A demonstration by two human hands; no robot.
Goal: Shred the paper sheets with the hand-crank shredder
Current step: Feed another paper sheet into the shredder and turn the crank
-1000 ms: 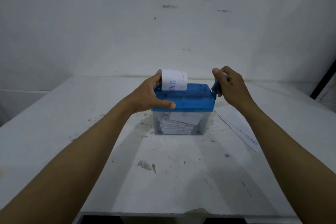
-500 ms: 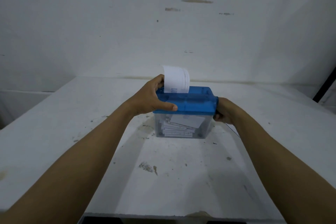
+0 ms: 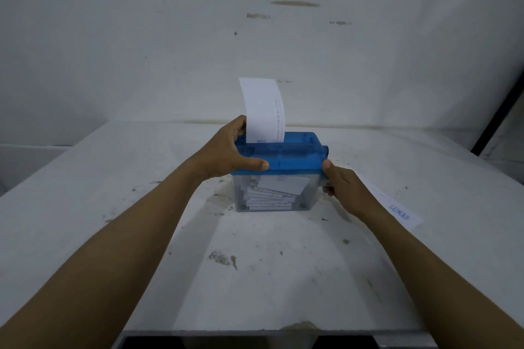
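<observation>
Squarely at the middle of the white table [image 3: 255, 286] stands the hand-crank shredder [image 3: 286, 157], its blue lid sitting on a clear bin [image 3: 307, 193]; the bin rests flat on the tabletop, well forward of the wall [image 3: 170, 37]. Inside the bin, strips and pieces of cut paper [image 3: 272, 195] lie stacked against the front wall. One paper sheet [image 3: 262, 110] stands upright in the slot at the lid's left part, curving slightly, with faint print down its right edge; its lower end is inside the slot. The left hand [image 3: 226, 151] grips the lid's left end, thumb laid along the front edge and fingers wrapped over the back, just beside the standing sheet. The right hand [image 3: 344, 188] is at the shredder's right side, low by the bin's corner; its fingers are curled tightly round the crank [image 3: 326, 149], of which only the blue hub at the lid's right end shows, the handle being hidden in the grip; the thumb tip touches the lid's front right corner. Beyond the right wrist, spare sheets [image 3: 397, 208] lie flat on the table, blue lettering facing up. Dark scuffs and stains mark the tabletop nearer the camera.
</observation>
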